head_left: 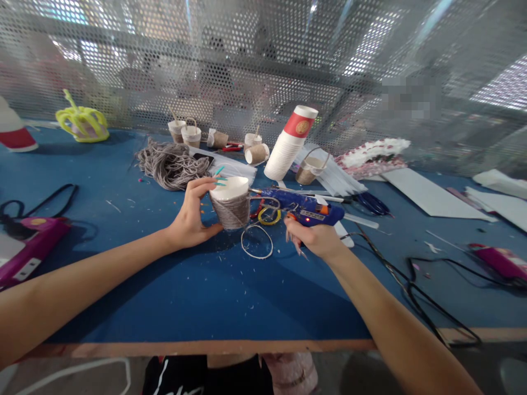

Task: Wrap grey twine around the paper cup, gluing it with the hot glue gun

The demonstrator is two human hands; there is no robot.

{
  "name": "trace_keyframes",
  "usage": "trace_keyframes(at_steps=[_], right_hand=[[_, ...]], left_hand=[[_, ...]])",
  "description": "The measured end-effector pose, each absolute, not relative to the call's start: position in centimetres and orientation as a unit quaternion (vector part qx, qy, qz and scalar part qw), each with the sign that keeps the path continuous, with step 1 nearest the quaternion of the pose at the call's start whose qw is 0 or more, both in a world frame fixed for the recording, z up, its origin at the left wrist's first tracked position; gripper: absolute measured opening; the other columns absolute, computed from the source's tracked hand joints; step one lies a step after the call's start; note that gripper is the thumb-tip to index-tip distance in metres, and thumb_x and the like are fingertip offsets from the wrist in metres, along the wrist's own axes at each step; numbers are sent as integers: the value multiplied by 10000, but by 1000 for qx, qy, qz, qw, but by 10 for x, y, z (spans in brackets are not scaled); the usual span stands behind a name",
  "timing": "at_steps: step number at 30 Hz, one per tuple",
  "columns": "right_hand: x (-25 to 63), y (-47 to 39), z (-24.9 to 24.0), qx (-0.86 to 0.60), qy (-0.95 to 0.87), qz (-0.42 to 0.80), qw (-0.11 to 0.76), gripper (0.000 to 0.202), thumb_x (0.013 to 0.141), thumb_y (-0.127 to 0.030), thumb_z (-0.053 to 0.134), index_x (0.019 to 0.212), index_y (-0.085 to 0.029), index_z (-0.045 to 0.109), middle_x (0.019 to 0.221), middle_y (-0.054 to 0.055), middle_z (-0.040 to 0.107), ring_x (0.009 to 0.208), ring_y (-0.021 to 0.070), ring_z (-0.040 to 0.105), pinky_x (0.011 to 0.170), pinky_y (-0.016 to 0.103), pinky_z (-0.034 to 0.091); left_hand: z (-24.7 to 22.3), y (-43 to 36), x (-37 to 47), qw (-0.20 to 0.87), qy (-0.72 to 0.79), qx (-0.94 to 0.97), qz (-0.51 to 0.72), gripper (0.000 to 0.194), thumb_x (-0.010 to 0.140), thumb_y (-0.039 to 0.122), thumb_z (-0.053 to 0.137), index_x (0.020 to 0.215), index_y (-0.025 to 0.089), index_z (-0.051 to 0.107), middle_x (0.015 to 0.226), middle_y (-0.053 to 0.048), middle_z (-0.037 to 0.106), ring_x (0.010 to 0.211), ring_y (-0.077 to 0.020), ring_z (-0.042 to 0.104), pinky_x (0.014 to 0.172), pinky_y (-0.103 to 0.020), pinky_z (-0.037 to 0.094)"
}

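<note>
My left hand (192, 214) is closed around a white paper cup (231, 208) whose lower part is wound with grey-brown cord. The cup's mouth faces up, tilted slightly. In my right hand (307, 236) is a blue hot glue gun (307, 207), its small light lit orange-red. The metal nozzle points left, right beside the cup's upper side; whether it touches cannot be made out. A loop of pale cord (257, 257) lies on the table below the nozzle. Behind it sits a yellow tape ring (269, 216).
A grey cord bundle (167, 164) and several small cord-wrapped cups (191, 136) stand at the back. A tall leaning cup stack (290, 144) is behind the glue gun. Black cables (411, 288) run across the right. Purple power strips (35, 249) lie left. The table edge (197, 348) is near me.
</note>
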State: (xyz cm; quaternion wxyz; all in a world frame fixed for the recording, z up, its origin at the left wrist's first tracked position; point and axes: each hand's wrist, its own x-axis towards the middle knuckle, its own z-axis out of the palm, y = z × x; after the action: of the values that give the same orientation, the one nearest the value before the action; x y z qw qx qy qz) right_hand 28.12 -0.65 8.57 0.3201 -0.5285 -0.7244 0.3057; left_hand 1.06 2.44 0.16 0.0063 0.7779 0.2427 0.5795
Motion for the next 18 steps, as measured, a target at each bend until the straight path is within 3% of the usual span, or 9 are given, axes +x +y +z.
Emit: trace_keyframes(at_steps=[9,18], right_hand=[[279,-7,88,-553,-698,327,316,323,702,-320,546,406,-244,441,339,-32,470,297,116,451,380,274,389],[281,-6,84,-544,-686,350,333,396,724,-360,596,383,-239,435,337,-21,466,344,125,485,445,281,431]], left_hand=[[0,25,11,25,240,771,589,793,737,239,822,1389,238,372,1323,-163,442,1284,-309,515,1056,-542,528],[-1,26,12,29,234,770,593,794,733,272,829,1377,246,364,1322,-154,430,1292,-305,517,1069,-517,526]])
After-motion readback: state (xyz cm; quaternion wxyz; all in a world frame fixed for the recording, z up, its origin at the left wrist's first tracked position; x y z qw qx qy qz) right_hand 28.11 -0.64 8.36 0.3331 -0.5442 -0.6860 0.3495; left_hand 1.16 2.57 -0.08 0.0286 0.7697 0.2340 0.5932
